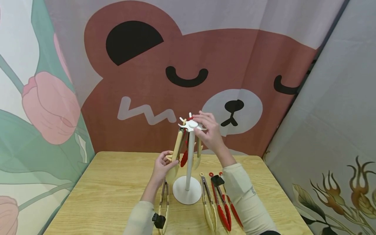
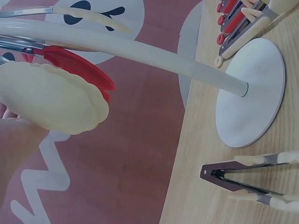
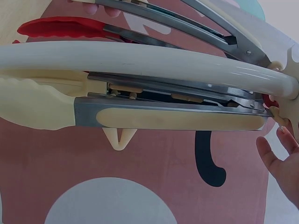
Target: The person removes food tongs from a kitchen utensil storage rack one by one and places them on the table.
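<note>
A white stand with a ring of hooks at its top rises from a round base. My left hand grips cream tongs low down, thumb in front; they hang at the stand's left. Their scalloped cream head partly hides the hand in the left wrist view. Up at the hooks, my right hand holds the rack's edge between thumb and fingers. In the right wrist view its fingertips meet a hook. Red tongs and other cream tongs hang from the rack too.
On the wooden table, cream tongs lie left of the base. To its right lie more cream tongs and red tongs, partly under my right sleeve. A bear-printed curtain hangs behind.
</note>
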